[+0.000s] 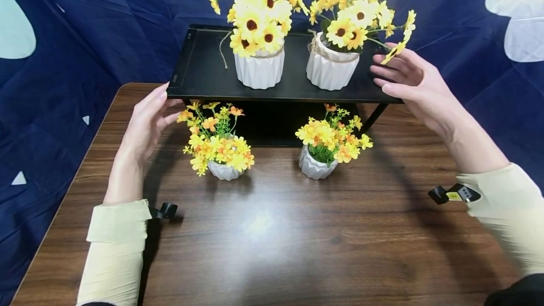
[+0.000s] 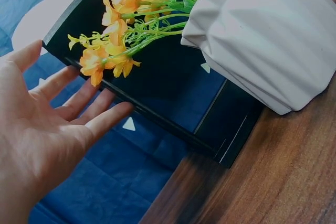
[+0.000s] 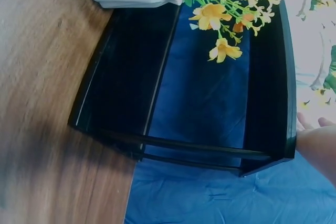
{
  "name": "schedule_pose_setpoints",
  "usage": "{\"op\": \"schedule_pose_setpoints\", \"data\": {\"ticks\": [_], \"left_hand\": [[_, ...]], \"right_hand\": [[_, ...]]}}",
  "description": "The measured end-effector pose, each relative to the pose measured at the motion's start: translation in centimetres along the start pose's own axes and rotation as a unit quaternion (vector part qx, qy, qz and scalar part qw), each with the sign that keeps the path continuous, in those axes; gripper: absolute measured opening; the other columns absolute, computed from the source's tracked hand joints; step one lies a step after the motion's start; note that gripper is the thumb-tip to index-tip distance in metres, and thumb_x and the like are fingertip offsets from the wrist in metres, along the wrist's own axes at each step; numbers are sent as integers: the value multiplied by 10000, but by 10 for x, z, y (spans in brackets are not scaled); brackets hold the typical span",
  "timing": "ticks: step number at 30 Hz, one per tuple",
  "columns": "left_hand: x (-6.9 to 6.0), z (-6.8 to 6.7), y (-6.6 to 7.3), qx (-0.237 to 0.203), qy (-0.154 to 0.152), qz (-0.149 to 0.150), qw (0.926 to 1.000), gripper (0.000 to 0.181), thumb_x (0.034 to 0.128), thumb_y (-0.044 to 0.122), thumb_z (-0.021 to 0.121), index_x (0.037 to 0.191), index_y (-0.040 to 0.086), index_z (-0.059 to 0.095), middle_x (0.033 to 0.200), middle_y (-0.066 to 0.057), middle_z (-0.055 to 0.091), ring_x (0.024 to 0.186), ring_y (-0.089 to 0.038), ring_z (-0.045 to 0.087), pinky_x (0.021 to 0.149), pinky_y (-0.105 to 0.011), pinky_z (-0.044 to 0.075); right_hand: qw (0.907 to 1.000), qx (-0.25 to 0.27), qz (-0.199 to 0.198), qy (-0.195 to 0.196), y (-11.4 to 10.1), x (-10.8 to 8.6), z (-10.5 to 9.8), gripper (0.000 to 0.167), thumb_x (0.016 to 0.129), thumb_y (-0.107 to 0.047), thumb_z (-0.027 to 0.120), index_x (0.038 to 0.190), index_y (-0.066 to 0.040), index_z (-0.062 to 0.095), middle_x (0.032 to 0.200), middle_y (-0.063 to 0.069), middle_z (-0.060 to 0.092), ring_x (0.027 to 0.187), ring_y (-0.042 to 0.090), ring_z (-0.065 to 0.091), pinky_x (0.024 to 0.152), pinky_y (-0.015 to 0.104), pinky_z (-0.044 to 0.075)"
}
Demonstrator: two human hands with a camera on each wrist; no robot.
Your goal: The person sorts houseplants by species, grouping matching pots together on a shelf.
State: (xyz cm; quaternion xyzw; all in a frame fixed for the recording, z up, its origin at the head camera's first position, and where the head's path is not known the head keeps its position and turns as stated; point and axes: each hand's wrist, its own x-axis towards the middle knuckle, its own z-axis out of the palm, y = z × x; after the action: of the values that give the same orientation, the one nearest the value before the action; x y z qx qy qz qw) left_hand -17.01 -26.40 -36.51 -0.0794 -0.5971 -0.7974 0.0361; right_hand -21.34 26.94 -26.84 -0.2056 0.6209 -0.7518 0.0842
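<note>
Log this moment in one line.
left hand: touching shelf, left front corner | right hand: at shelf's right end | on top: two flowerpots | on table, in front: two smaller flowerpots

Left hand (image 1: 146, 124): black two-tier shelf (image 1: 295, 72) blocks just ahead, orange-yellow flowers (image 1: 218, 149) crowd inner side. Right hand (image 1: 429, 91): daisy pot (image 1: 331, 72) blocks inward, blooms (image 1: 395, 53) overhang it; free space below, outside shelf leg (image 1: 374, 118).

Smooth shelf (image 1: 204, 72); glossy wood-grain table (image 1: 306, 230); creased cloth backdrop (image 1: 123, 27).
</note>
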Motion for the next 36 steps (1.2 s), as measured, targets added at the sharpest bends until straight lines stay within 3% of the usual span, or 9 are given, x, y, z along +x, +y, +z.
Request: {"op": "schedule_pose_setpoints", "data": {"ticks": [5,12,20,26,32,36], "left_hand": [[0,0,-1,18,-22,-39,10000,407,1066,239,550,1455,122,564,1379,20,636,1170,-123,632,887,-207,579],[0,0,0,-46,38,-36,10000,393,1060,239,562,1437,127,582,1362,23,651,1160,-126,631,871,-202,579],[0,1,1,-26,33,-20,10000,387,1062,238,558,1433,130,584,1362,28,651,1156,-118,632,871,-198,578],[0,1,1,30,28,-16,10000,405,1062,245,559,1448,124,571,1374,29,642,1163,-117,631,879,-197,579],[0,0,2,77,32,-6,10000,416,1061,255,561,1456,123,567,1381,29,637,1168,-122,624,885,-202,577],[0,0,1,64,30,-12,10000,405,1061,248,560,1448,128,575,1377,30,639,1166,-121,625,884,-201,579]], "right_hand": [[9973,511,-453,-271,4,-13,-5,654,903,288,491,1495,16,435,1430,176,592,1330,291,617,1081,337,530],[9966,108,-789,-194,6,-30,-7,724,881,300,503,1550,81,333,1497,254,514,1328,331,616,1099,358,520],[9876,630,-1076,-959,15,-39,-15,683,864,324,494,1505,162,320,1427,312,567,1286,416,629,1105,437,514],[9821,493,-980,-1529,28,-43,-24,629,884,313,460,1485,182,324,1423,315,576,1311,412,614,1098,446,520],[9828,213,-758,-1671,39,-46,-25,613,880,298,503,1463,207,334,1403,321,588,1322,384,608,1098,447,519],[9869,-74,-514,-1529,48,-50,-25,604,881,281,533,1452,211,349,1383,304,613,1300,351,632,1079,422,535]]}}
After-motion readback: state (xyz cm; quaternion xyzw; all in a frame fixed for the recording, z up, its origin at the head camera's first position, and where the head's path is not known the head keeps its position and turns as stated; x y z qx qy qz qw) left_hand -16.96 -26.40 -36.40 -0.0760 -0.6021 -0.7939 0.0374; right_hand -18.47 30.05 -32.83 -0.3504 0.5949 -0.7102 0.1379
